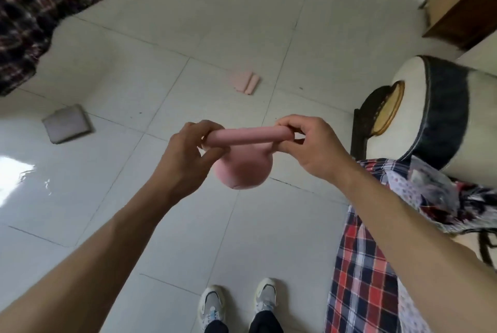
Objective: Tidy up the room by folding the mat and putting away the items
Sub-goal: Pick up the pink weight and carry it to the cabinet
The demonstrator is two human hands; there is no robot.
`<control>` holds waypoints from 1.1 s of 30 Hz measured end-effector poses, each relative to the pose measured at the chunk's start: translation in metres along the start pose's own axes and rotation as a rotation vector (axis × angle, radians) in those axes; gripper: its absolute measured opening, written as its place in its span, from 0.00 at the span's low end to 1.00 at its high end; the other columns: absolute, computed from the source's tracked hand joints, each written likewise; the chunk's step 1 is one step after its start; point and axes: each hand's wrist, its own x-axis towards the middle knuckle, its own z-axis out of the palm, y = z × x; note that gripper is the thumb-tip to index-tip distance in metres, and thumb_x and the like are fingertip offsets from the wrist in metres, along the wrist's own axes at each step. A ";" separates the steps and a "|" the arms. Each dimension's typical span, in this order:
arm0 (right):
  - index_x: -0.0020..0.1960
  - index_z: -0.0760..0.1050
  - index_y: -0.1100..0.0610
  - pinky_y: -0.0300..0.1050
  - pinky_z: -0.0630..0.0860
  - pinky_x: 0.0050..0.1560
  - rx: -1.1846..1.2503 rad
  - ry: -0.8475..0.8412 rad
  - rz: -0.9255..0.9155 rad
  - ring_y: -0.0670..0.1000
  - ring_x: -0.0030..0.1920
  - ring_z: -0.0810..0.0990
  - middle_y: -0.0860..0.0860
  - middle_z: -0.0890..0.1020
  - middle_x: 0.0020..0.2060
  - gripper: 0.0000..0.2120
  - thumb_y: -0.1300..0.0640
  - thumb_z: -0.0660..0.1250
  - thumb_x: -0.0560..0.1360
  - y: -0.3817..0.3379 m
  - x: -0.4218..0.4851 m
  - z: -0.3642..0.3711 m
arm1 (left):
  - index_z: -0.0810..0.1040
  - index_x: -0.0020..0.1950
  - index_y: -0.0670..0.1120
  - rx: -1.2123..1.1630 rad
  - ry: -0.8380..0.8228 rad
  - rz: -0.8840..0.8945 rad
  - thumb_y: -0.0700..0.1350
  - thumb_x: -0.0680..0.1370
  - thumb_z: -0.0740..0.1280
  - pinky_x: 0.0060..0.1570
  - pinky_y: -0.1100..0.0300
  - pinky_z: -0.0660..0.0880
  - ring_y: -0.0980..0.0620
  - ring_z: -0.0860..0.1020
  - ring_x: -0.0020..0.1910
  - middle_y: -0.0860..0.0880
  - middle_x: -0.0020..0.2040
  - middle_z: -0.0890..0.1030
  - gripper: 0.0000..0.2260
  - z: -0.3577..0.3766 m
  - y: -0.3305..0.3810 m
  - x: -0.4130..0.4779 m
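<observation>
**Pink kettlebell held at both ends of its handle**

The fingers (212,156) of the left hand (185,152) curl round the left end of the bar-shaped handle (247,136). The right hand (309,144) pinches the right end between thumb and fingertips. Both hands thus grip the smooth, round-bodied pink kettlebell (243,171), which hangs in front of the standing person, well above the pale tiled floor (161,36).

The two-ended hold probably shares the weight and keeps the body from swinging while it is carried. The handle's long axis runs left to right, nearly level, with the right end slightly higher. The rounded body points down.

Farther out on the floor lie a pale pink folded item (244,81) and a grey square pad (67,122), well apart. Both are judged not yet put away. A red plaid cloth (360,265) lies at the person's right.
</observation>
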 end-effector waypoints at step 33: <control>0.53 0.83 0.55 0.45 0.82 0.50 0.741 -0.261 -0.537 0.56 0.48 0.86 0.53 0.87 0.45 0.18 0.72 0.74 0.68 -0.382 0.041 -0.080 | 0.84 0.53 0.56 -0.252 0.945 -0.053 0.33 0.73 0.74 0.59 0.42 0.78 0.47 0.82 0.53 0.52 0.49 0.86 0.19 -0.253 0.305 -0.054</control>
